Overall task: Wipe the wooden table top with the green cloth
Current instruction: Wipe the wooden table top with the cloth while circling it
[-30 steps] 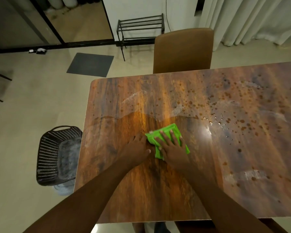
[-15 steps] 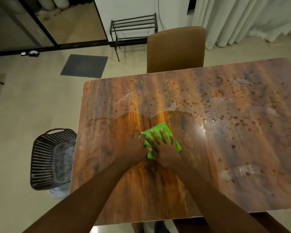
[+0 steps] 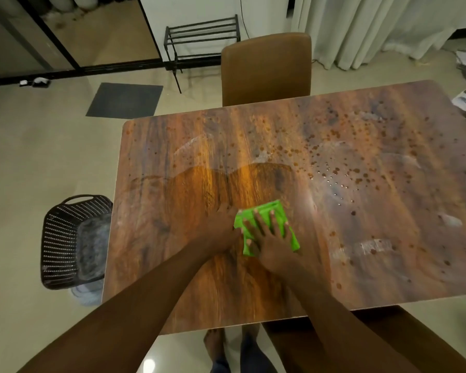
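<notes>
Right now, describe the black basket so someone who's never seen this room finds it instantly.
Start at the wooden table filling the middle of the view, then go to its left edge and look down at the pale floor. The black basket stands there, partly tucked under the table top. It is perforated plastic with a handle on its far rim, unlike the flat dark mat farther away.

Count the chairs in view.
2. One brown padded chair stands at the wooden table's far side; another brown chair shows partly under its near edge. Others may be hidden.

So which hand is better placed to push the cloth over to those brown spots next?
Probably the right hand: it lies flat on the folded green cloth, nearest the brown spots. The left hand only touches the cloth's edge.
</notes>
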